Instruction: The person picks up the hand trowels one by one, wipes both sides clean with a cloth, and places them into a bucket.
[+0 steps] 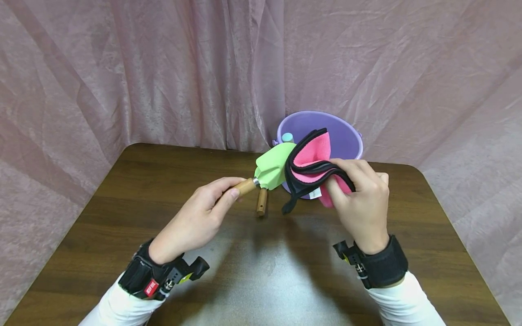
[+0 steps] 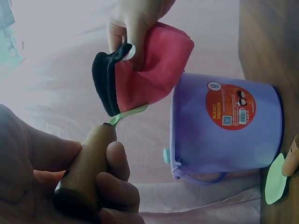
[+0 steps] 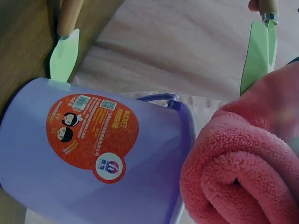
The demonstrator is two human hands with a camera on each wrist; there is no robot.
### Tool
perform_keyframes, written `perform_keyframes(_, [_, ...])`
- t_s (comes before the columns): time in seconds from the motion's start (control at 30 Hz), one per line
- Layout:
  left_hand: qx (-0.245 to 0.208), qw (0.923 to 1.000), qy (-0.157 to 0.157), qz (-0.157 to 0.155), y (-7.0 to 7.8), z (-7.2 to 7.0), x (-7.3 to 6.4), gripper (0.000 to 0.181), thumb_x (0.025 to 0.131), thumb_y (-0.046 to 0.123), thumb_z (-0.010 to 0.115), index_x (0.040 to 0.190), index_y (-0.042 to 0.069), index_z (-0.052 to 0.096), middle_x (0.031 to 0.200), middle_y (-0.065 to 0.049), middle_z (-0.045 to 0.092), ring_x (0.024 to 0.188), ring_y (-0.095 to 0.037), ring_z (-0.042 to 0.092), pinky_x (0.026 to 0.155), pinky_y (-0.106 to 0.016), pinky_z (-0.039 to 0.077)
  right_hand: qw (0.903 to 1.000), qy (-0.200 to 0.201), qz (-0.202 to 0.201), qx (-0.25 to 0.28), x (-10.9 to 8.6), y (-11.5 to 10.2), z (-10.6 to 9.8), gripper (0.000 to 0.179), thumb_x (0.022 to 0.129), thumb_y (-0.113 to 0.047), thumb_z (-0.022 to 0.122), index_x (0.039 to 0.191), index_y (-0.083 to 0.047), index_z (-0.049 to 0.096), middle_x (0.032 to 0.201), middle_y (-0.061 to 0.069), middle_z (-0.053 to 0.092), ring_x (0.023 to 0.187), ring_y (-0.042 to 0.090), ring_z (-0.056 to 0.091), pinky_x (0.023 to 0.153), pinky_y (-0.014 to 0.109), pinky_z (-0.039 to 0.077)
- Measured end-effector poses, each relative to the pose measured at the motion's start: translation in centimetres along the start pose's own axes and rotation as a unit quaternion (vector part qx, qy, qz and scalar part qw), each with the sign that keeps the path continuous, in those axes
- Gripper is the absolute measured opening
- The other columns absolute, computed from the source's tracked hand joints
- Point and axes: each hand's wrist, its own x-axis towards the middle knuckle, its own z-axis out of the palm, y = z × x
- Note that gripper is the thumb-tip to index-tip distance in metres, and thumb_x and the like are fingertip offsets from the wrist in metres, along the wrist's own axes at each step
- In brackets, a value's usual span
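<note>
My left hand (image 1: 195, 217) grips the wooden handle of a garden trowel (image 1: 247, 186), its light green blade pointing toward the cloth. In the left wrist view the fingers curl round this handle. A pink cloth with black edging (image 1: 314, 151), folded over in layers, is pinched in my right hand (image 1: 364, 199) above the front rim of a purple bucket (image 1: 346, 138). The blade tip overlaps the cloth's left side in the head view; the left wrist view has the blade right against the cloth's underside. The right wrist view shows the cloth's rolled pink folds (image 3: 238, 177).
A second green trowel with a wooden handle (image 1: 262, 202) lies on the dark wooden table (image 1: 163, 181), beside the bucket's base. Inside the bucket a pale turquoise top (image 1: 287, 137) shows at the left rim. A pink curtain (image 1: 195, 68) hangs behind the table.
</note>
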Motion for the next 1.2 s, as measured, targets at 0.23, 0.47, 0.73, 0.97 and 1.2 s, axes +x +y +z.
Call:
perform_keyframes(0.23, [0.001,1.0,-0.002,-0.001,0.0,0.1,0.0,0.028,0.106,0.017,0.047,0.129,0.013,0.062,0.101,0.002,0.063,0.086,-0.016,0.055,0.073,-0.034,0.046,0.9989,-0.009,-0.045,0.003,-0.2,-0.8,0.0,0.02,0.082,-0.012,0.072,0.101,-0.01,0.078,0.091,0.006,0.07,0.082,0.023,0.066,0.068,0.047,0.028])
perform_keyframes(0.47, [0.005,1.0,-0.002,0.001,-0.1,0.2,0.1,0.028,0.106,0.017,0.047,0.13,0.012,0.062,0.101,0.002,0.064,0.088,-0.017,0.056,0.075,-0.035,0.046,0.9948,-0.015,-0.101,0.0,-0.4,-1.5,0.1,0.023,0.082,-0.013,0.07,0.103,-0.01,0.078,0.092,0.009,0.069,0.081,0.027,0.064,0.068,0.049,0.029])
perform_keyframes(0.73, [0.008,1.0,0.0,0.002,0.0,0.1,0.2,0.027,0.106,0.018,0.048,0.129,0.012,0.062,0.099,0.003,0.063,0.085,-0.015,0.054,0.073,-0.034,0.045,0.9857,-0.026,-0.166,0.013,-0.3,-2.2,0.3,0.024,0.083,-0.01,0.067,0.104,-0.01,0.078,0.092,0.007,0.069,0.082,0.026,0.063,0.067,0.05,0.03])
perform_keyframes(0.97, [0.011,0.9999,0.002,0.006,-0.2,0.1,0.3,0.027,0.106,0.019,0.048,0.127,0.013,0.063,0.096,0.004,0.063,0.082,-0.015,0.053,0.071,-0.034,0.044,0.979,-0.043,-0.198,0.017,-0.1,-2.4,0.2,0.027,0.083,-0.005,0.062,0.105,-0.011,0.077,0.094,0.005,0.069,0.084,0.026,0.062,0.068,0.05,0.031])
perform_keyframes(1.2, [0.007,1.0,0.001,0.001,-0.4,0.0,0.3,0.026,0.106,0.02,0.048,0.127,0.015,0.064,0.096,0.004,0.063,0.085,-0.017,0.054,0.074,-0.035,0.044,0.97,-0.052,-0.236,0.027,0.0,-2.5,0.3,0.027,0.085,-0.004,0.06,0.104,-0.013,0.077,0.095,0.006,0.07,0.083,0.027,0.061,0.069,0.052,0.03])
